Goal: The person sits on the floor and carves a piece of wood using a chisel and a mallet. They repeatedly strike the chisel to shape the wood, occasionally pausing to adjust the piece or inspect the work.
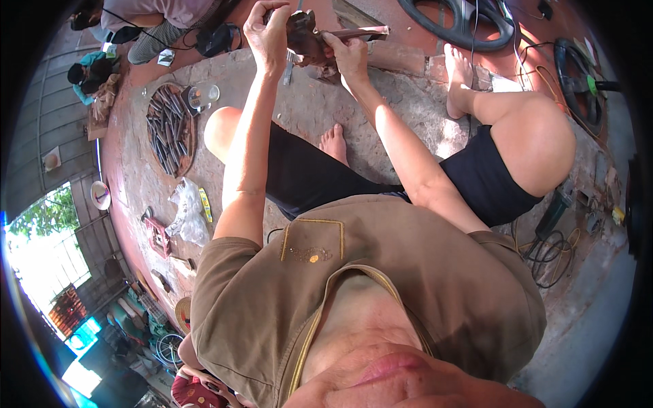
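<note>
A dark brown carved piece, apparently wood, is between my two hands at the top of the view. My right hand is closed on its right side, thumb pressed against it. A reddish-brown bar sticks out to the right beyond that hand; whether it belongs to the carving cannot be told. On the left, my left hand is closed in a pinch, its fingers curled beside the carving. What it pinches is too small to make out. Below the carving shows a thin, pale, fork-like tool.
To the left lies a round tray of many chisel-like tools, with a glass beside it. Nearby are a clear plastic bag and a pink basket. Cables lie at right; black rings are at top. Other people sit at left.
</note>
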Tool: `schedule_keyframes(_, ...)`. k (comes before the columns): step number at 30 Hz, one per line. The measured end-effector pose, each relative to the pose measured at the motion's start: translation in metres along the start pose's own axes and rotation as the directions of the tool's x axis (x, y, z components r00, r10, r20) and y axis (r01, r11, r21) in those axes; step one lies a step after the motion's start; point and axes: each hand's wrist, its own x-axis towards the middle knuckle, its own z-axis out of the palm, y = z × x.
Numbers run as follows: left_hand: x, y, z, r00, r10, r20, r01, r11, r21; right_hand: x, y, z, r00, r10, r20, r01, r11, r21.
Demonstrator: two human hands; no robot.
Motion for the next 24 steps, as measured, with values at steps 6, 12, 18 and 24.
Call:
schedule_keyframes(6, 0.007, -0.001, -0.001, 0.999, -0.029, -0.037, 0.028, 0.999, -0.028, -0.026, 0.038, -0.019, 0.998, -0.024, 0.060, 0.034, 0.982, -0.183)
schedule_keyframes(12, 0.010, -0.007, -0.007, 0.999, -0.045, -0.025, 0.043, 0.997, -0.066, -0.021, 0.035, -0.019, 0.981, 0.188, -0.035, -0.189, 0.982, -0.025)
schedule_keyframes(18, 0.019, -0.006, -0.003, 0.995, 0.008, -0.098, -0.007, 1.000, 0.008, 0.020, 0.015, 0.001, 0.991, -0.130, -0.040, 0.125, 0.987, -0.101)
schedule_keyframes(24, 0.022, -0.009, 0.002, 0.989, 0.013, -0.144, -0.013, 1.000, 0.003, 0.013, 0.022, -0.013, 0.998, -0.060, 0.028, 0.067, 0.915, -0.397)
